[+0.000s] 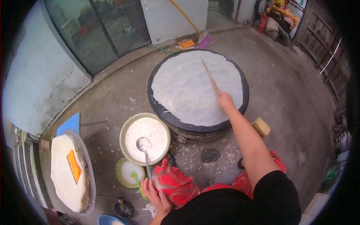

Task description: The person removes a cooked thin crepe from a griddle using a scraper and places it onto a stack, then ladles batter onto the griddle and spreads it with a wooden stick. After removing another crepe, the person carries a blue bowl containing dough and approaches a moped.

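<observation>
Right hand (225, 100) clenched around wooden stick (209, 75), over right part of round black griddle (168, 118); stick slants across white batter layer (191, 90), tip near griddle's far edge. Left hand (159, 198) at near end of metal ladle (146, 161); cannot tell whether fingers grasp handle. Ladle head lies in white mixture inside large bowl (123, 140), beside griddle's near left edge. Smaller bowl (118, 173) just beside large bowl, holding white liquid and green spoon (135, 177).
</observation>
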`<action>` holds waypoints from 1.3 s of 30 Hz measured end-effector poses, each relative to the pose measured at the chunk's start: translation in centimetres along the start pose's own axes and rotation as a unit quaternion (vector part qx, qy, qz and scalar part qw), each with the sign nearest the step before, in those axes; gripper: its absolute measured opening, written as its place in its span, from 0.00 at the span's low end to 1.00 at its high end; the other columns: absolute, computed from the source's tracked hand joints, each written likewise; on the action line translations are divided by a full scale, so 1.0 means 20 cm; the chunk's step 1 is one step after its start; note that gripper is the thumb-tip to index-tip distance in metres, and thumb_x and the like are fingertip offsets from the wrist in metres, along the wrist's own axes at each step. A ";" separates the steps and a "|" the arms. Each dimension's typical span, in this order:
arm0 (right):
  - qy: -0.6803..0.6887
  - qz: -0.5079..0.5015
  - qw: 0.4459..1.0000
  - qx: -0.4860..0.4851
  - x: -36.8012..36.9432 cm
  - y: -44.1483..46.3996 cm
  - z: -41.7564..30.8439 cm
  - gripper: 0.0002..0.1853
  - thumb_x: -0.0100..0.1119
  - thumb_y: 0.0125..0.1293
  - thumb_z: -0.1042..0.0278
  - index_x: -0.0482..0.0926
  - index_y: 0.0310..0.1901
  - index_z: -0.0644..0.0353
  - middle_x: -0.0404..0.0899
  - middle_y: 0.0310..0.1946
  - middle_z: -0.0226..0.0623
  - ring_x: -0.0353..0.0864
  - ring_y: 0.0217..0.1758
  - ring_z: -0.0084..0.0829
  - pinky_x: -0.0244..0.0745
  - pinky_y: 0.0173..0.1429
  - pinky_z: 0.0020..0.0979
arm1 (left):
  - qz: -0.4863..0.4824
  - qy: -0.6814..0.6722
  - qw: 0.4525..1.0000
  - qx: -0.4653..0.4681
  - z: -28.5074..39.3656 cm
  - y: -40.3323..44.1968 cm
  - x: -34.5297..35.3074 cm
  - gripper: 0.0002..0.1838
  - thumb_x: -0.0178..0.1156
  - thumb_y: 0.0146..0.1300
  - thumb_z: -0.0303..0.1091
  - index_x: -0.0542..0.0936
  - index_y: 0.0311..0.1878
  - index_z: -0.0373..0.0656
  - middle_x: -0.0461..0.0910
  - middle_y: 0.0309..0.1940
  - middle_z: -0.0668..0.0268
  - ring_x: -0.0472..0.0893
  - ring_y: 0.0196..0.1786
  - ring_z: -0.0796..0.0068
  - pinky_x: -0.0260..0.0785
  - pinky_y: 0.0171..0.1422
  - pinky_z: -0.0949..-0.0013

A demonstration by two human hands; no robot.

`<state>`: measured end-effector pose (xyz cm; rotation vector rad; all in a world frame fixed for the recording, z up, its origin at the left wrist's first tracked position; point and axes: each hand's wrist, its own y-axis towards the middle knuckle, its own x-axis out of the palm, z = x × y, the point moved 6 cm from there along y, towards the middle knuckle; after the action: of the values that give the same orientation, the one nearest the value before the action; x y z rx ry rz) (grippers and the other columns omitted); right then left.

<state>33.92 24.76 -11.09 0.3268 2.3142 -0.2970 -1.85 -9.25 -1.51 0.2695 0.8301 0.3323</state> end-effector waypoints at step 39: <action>0.340 -0.125 0.921 0.141 0.06 -0.53 0.31 0.20 0.42 0.67 0.63 0.65 0.59 0.54 0.75 0.24 0.36 0.72 0.20 0.24 0.67 0.20 0.25 | -0.005 -0.006 1.000 -0.009 0.01 -0.02 0.04 0.25 0.41 0.63 0.38 0.61 0.59 0.31 0.56 0.61 0.47 0.53 0.65 0.46 0.39 0.68 0.50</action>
<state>33.76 13.00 -14.88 0.3067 3.0119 -0.7470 -1.23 -9.27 -2.00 0.2495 0.8163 0.3280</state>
